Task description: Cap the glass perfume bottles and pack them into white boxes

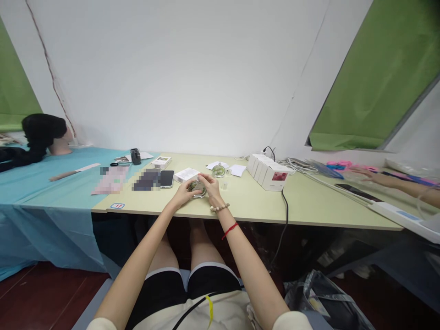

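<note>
Near the table's front edge, a round clear glass perfume bottle with green inside is held between my hands. My left hand is closed around its left side. The fingers of my right hand, wearing a beaded bracelet, pinch at the top of the bottle; the exact part under the fingertips is too small to tell. A white box lies just behind my hands. To the right rests a small clear cap. Farther back a second green perfume bottle is by white papers.
A row of white boxes stands to the right, with a black cable hanging down. On the left are a phone, a small white box, a dark jar and a mannequin head. Another person's hand reaches in at far right.
</note>
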Action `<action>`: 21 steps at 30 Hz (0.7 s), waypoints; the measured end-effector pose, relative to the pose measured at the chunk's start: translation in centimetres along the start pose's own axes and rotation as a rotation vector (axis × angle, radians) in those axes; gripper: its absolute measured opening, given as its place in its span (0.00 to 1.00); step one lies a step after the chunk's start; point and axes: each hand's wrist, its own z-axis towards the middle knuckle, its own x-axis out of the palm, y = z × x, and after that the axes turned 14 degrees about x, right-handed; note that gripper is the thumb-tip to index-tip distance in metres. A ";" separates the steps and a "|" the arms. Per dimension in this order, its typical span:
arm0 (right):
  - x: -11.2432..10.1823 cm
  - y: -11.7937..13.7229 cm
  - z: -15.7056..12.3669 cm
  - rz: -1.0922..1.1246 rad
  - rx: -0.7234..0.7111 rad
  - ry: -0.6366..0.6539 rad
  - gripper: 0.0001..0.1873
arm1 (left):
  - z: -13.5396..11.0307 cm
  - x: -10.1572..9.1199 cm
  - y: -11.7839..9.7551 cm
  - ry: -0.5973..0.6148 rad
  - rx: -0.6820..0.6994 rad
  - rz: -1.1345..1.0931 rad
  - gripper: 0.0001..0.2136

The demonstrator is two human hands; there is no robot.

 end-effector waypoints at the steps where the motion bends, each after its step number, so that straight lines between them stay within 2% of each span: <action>1: 0.0 -0.1 0.1 0.021 0.008 0.001 0.15 | 0.0 0.1 0.0 0.006 0.012 0.023 0.26; 3: 0.0 -0.3 0.3 0.068 0.024 -0.010 0.21 | 0.0 0.3 0.3 0.011 0.060 0.080 0.26; 6: -0.2 -0.5 0.5 0.066 0.014 -0.112 0.27 | 0.3 0.8 1.1 0.014 0.113 0.202 0.29; 10: -1.5 0.2 -0.2 -0.011 -0.125 -0.369 0.20 | 1.4 2.3 2.3 0.042 0.052 0.276 0.30; 14: -4.6 2.6 -1.4 -0.091 -0.282 -0.579 0.20 | 3.1 5.1 3.1 -0.014 -0.016 0.233 0.28; 21: -10.5 8.1 -2.0 -0.087 -0.321 -0.694 0.17 | 6.4 10.3 3.8 -0.150 -0.116 0.195 0.29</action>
